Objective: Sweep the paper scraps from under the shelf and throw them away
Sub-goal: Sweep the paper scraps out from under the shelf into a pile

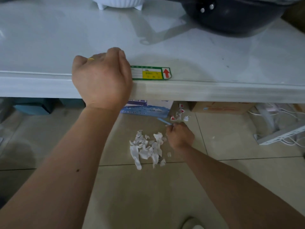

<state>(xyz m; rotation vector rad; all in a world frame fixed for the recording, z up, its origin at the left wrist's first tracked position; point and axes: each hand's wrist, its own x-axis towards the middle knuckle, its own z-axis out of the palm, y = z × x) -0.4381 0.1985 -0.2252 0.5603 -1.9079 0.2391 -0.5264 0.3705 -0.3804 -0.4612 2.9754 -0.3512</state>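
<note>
A heap of white torn paper scraps (146, 148) lies on the tiled floor just in front of the shelf. Further back, under the shelf edge, lie a few scraps with red hearts (179, 114). My right hand (179, 135) is low over the floor beside the heap, fingers closed around a thin light-blue stick (163, 121) that points toward the heart scraps. My left hand (101, 78) rests on the front edge of the white shelf (214, 93), fingers curled on its top, holding nothing I can see.
Under the shelf stand a blue-and-white box (148, 109), a brown carton (222, 108) and dark teal containers (34, 106). White cables and a white perforated rail (280, 136) lie at the right. A dark pan (231, 15) and white basket sit on the shelf.
</note>
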